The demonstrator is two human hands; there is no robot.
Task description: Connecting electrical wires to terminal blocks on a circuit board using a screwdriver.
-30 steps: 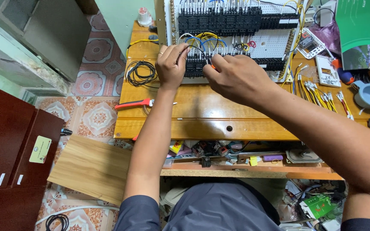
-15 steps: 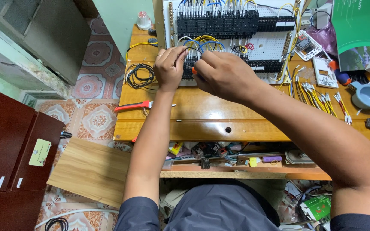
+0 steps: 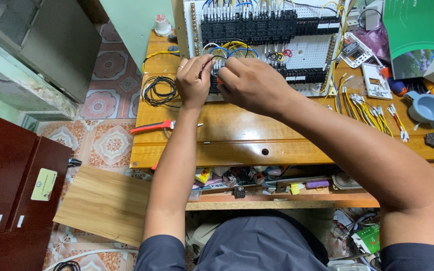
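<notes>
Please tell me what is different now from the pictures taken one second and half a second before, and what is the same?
The left hand and right hand have drawn closer together at the wired panel; the left now pinches a thin black wire, and something orange shows under the right. The camera also tilted slightly. The black wire coil and red-handled pliers stayed where they were on the wooden table.

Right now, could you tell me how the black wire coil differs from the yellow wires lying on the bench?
The black wire coil is wound into a loop left of the left hand; the yellow wires lie as straight cut lengths, fanned out, with white tips, right of the right hand. Both rest on the wooden bench.
</notes>
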